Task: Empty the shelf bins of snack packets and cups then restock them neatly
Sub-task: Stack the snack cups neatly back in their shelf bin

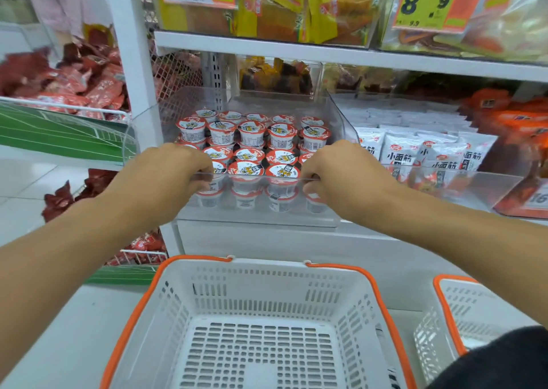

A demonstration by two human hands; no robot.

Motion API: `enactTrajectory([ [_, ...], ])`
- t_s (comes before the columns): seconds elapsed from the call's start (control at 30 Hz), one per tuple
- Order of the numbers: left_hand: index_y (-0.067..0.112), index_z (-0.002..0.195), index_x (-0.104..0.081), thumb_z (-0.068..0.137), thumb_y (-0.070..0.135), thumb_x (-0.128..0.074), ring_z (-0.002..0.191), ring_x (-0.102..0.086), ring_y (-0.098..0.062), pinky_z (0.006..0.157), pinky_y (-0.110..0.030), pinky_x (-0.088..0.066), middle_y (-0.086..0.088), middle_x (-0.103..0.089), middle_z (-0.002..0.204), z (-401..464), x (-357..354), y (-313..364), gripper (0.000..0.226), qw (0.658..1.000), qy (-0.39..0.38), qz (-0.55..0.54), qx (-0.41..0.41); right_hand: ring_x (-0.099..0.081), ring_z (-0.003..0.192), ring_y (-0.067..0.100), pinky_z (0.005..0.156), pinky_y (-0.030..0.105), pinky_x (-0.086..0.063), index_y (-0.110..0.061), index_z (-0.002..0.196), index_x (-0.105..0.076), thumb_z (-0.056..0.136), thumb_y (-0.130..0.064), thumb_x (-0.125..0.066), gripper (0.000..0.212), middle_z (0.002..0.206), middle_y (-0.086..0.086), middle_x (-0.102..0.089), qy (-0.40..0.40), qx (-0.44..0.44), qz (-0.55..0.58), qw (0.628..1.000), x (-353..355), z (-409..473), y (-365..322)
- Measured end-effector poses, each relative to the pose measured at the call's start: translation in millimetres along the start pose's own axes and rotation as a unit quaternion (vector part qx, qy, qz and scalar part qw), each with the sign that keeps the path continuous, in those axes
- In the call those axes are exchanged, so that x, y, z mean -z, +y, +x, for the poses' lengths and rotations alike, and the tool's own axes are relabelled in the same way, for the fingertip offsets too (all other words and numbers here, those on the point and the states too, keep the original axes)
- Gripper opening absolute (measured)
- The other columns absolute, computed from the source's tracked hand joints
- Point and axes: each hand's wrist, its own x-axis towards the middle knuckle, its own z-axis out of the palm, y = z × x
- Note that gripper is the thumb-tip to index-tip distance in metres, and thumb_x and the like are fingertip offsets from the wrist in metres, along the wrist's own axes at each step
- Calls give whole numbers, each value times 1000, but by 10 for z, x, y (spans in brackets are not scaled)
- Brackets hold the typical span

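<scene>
A clear plastic shelf bin [258,215] on the middle shelf holds several small cups with red-and-white lids [252,135], stacked in rows. My left hand [166,169] grips the left part of the bin's front rim, fingers curled over the edge. My right hand [341,171] grips the same rim further right. Below the shelf stands a white basket with an orange rim [184,273], with nothing inside it.
White snack packets [427,151] fill the bin to the right. Red packets [74,83] lie in a wire bin on the left. A second white basket [444,305] stands at lower right. Yellow and orange packets and price signs occupy the upper shelf [296,49].
</scene>
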Motion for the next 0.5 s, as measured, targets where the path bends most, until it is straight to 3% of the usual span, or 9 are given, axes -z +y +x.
enactTrajectory([
  [0.17,21,93,-69,88,23,-72,90,-62,-31,72,-45,-53,-1,-70,93,215,22,-96,6,999,43,3,6,-55,71,37,62,37,-49,-9,67,-62,78,-13,-68,14,70,14,-62,26,-4,4,1000,2,246,92],
  [0.33,18,100,-69,92,18,-67,98,-61,-31,72,-37,-46,-3,-69,104,435,-132,-49,9,998,27,25,43,-60,77,36,63,32,-43,-13,74,-64,84,-17,-70,12,77,10,-65,31,-20,-1,999,-136,446,189],
  [0.5,20,102,-66,92,14,-65,99,-61,-32,74,-42,-49,-4,-68,106,532,-307,-45,11,996,38,33,73,-59,76,36,60,31,-37,-13,74,-60,82,-11,-68,12,76,9,-62,40,-20,-26,999,-262,580,264],
])
